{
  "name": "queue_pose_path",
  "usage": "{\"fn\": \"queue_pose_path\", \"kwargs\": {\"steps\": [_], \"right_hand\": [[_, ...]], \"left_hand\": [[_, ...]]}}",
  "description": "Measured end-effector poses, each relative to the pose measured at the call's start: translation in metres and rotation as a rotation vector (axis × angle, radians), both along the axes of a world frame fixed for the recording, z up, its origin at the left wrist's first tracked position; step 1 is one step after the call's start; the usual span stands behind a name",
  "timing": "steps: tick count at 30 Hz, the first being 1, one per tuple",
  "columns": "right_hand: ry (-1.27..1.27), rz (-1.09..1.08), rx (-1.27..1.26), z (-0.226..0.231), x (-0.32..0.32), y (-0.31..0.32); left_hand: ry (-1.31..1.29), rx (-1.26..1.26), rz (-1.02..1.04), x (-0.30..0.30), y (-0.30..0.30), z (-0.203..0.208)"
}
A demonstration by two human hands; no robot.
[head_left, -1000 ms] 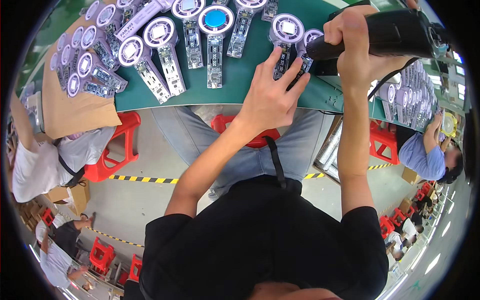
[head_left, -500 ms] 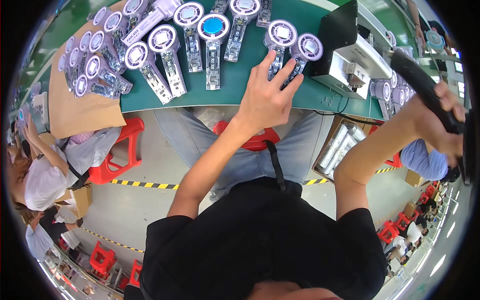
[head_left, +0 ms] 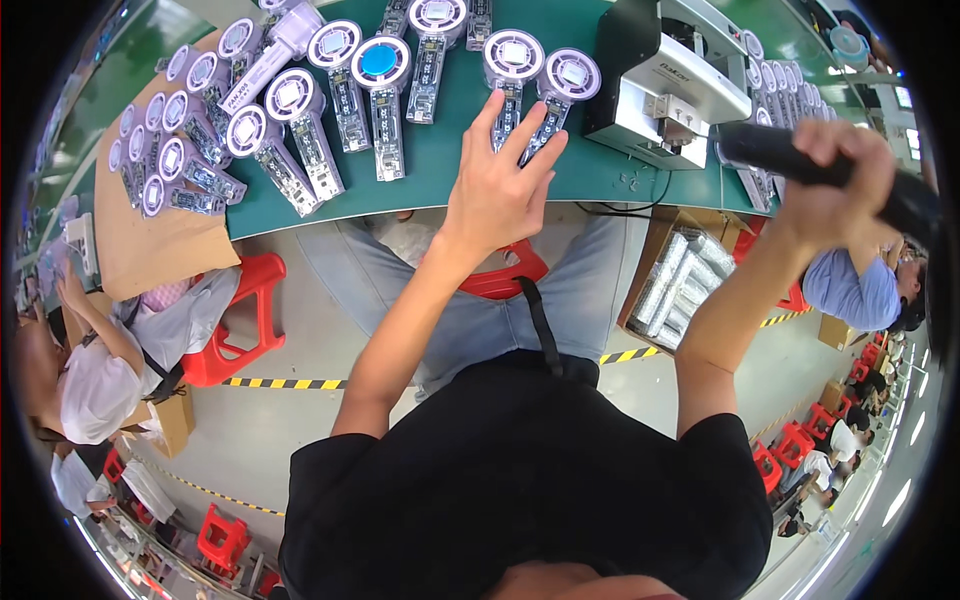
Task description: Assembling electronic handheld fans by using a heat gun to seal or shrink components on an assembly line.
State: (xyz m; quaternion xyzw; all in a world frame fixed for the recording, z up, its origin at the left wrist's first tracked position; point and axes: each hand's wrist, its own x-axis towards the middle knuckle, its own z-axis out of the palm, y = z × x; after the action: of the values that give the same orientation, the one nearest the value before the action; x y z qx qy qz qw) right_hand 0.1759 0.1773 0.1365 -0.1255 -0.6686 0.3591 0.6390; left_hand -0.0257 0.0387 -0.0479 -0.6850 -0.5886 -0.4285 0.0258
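My left hand (head_left: 500, 190) reaches over the table's front edge with its fingers spread. The fingertips rest at the handles of two handheld fan bodies, the left fan body (head_left: 514, 58) and the right fan body (head_left: 571, 76); both have round lilac heads and bare circuit boards. Raised at the right, my right hand (head_left: 850, 180) is wrapped round a thick black handle (head_left: 765, 150). Its far part runs to the dark rim of the picture, so I cannot tell what it belongs to. A black-and-white bench machine (head_left: 655, 90) stands between the two hands.
More fan bodies, one with a blue disc (head_left: 380, 61), stand on the green table (head_left: 430, 180) and brown cardboard (head_left: 165, 245). Small metal bits and a black cable lie by the machine. Below right, a box (head_left: 680, 280) holds wrapped parts. Seated people flank me.
The black handle in my right hand has swung left and lower in the picture. The whole view has shifted slightly; my left hand stays at the same two fan bodies.
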Motion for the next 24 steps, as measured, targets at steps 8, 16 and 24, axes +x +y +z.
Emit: {"fn": "queue_pose_path", "kwargs": {"steps": [8, 16, 24], "right_hand": [[-0.112, 0.169, 0.004, -0.026, -0.024, 0.035], [-0.047, 0.187, -0.342, -0.031, -0.033, 0.035], [0.049, 0.427, -0.18, -0.039, -0.074, 0.011]], "left_hand": [[0.121, -0.022, 0.058, 0.005, -0.006, -0.003], [0.034, 0.023, 0.122, 0.007, -0.005, -0.014], [0.02, 0.031, 0.149, 0.01, -0.001, -0.013]]}}
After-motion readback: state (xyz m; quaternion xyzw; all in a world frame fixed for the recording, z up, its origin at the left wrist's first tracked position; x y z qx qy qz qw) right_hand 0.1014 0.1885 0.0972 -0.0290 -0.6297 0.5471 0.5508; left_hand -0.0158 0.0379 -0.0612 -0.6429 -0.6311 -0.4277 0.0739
